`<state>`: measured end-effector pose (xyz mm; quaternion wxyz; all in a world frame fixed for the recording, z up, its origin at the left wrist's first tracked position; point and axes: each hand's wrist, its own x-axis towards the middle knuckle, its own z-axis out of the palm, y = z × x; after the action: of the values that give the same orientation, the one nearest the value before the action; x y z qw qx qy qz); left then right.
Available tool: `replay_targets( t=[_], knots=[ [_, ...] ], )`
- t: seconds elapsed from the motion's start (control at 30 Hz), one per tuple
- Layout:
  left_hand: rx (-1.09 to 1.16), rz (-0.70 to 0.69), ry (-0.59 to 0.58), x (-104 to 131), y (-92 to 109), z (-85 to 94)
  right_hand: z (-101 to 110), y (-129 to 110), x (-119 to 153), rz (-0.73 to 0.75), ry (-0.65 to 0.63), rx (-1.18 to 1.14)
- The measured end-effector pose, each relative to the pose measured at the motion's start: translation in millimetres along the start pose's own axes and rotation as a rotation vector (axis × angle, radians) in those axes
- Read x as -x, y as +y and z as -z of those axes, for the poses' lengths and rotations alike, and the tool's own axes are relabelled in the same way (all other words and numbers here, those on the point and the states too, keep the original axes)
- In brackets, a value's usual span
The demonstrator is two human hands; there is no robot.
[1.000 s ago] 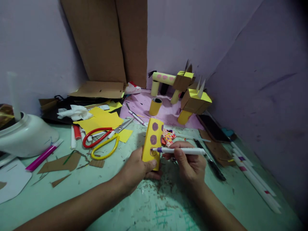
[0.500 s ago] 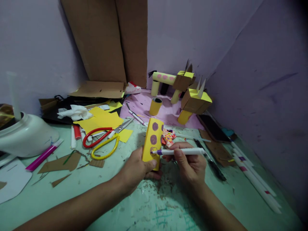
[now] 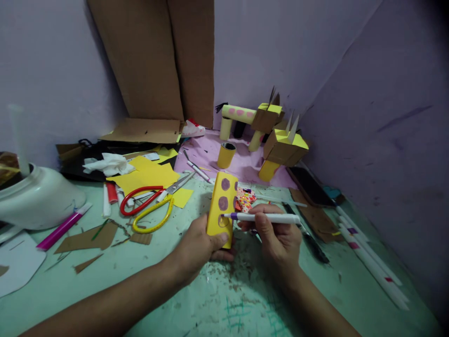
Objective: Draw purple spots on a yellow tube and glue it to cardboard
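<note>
A yellow paper-covered tube (image 3: 218,194) with purple spots stands slightly tilted in the middle of the head view. My left hand (image 3: 205,236) is closed around its lower end, thumb across the front. Held like a pen in my right hand (image 3: 278,234) is a white felt-tip marker (image 3: 266,218) with a purple collar. Its tip touches the upper edge of the lowest spot, which is outlined and only partly coloured. The two spots above it are filled purple. Behind the tube lies a patterned red and white scrap (image 3: 246,199).
Scissors (image 3: 175,185) with red and yellow handles lie left, beside yellow paper (image 3: 147,171) and cardboard scraps (image 3: 89,236). Cardboard animal figures (image 3: 268,117) and a short yellow tube (image 3: 226,156) stand behind. A phone (image 3: 310,186), a black pen-like tool (image 3: 312,241) and white sticks (image 3: 373,262) lie right.
The marker tip has moved slightly up and right, from inside the lowest spot to its upper edge. My left hand and the tube have stayed nearly still.
</note>
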<state>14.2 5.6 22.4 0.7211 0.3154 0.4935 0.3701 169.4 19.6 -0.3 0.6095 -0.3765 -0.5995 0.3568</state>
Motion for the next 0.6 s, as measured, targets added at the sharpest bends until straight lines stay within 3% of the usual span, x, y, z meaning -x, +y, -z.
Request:
replay_targets(
  t=[0.27,0.6],
  knots=[
    [0.021,0.012,0.017,0.5,0.1,1.3,5.3,-3.1,-2.5,0.022,0.001,0.089],
    [0.023,0.007,0.008,0.5,0.2,1.3,-1.4,-4.1,-0.5,-0.024,0.042,0.016]
  ],
)
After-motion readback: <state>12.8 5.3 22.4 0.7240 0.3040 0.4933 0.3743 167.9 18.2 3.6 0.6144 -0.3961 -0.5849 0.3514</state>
